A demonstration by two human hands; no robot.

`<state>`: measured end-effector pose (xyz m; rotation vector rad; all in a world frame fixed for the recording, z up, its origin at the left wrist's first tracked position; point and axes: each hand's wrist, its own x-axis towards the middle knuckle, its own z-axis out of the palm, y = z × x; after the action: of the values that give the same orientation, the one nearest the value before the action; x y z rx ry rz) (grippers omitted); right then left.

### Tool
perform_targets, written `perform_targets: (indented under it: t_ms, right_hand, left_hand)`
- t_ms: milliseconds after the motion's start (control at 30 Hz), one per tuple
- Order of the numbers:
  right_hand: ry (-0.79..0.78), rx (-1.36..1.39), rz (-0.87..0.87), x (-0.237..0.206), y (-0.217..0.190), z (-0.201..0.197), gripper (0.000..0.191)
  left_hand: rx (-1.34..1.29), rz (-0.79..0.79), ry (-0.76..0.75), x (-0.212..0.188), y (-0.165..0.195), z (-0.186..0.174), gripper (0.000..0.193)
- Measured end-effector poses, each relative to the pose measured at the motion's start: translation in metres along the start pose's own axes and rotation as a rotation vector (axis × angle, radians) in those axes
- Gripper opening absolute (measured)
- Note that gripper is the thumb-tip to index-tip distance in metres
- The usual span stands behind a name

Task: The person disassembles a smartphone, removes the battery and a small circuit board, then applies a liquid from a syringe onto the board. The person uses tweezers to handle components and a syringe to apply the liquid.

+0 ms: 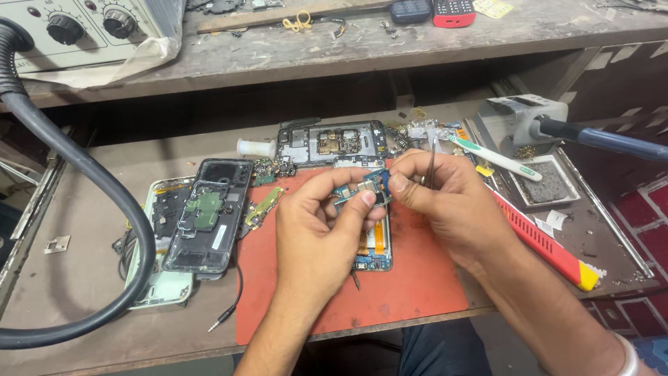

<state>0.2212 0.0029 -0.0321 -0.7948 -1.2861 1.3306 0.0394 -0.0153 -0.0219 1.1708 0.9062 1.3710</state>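
My left hand pinches a small blue-green circuit board between thumb and fingers, above an opened phone body lying on the red work mat. My right hand touches the same board with its fingertips and grips thin metal tweezers that stick upward. Both hands meet over the mat's middle.
Opened phone frames and a metal phone chassis lie left and behind the mat. A toothbrush, a red-handled tool, a small tray, a soldering handle sit right. A thick black hose curves left.
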Motion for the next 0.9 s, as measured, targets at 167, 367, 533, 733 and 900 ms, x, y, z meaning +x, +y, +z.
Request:
perform_targets:
  t_ms: [167,367,533,733,900]
  right_hand:
    - [0.034,0.057,0.106,0.0,-0.003,-0.002,0.01]
    - [0.096,-0.109,0.037,0.0,-0.007,0.006,0.013]
    - [0.097,-0.238,-0.079,-0.001,-0.01,0.008,0.012]
    - [0.054,-0.102,-0.058,0.002,-0.014,0.006,0.011]
    - [0.276,-0.588,-0.175,-0.006,-0.015,0.021,0.012]
  left_hand:
    - [0.0,-0.04,0.005,0.001,0.0,0.0,0.022]
    - [0.039,0.024,0.004,0.002,0.0,-0.002,0.021]
    - [0.024,0.018,-0.006,0.0,0.0,-0.001,0.022]
    - [0.018,-0.02,-0.004,-0.001,0.0,0.001,0.022]
    - [0.002,0.049,0.0,0.0,0.0,0.001,0.02]
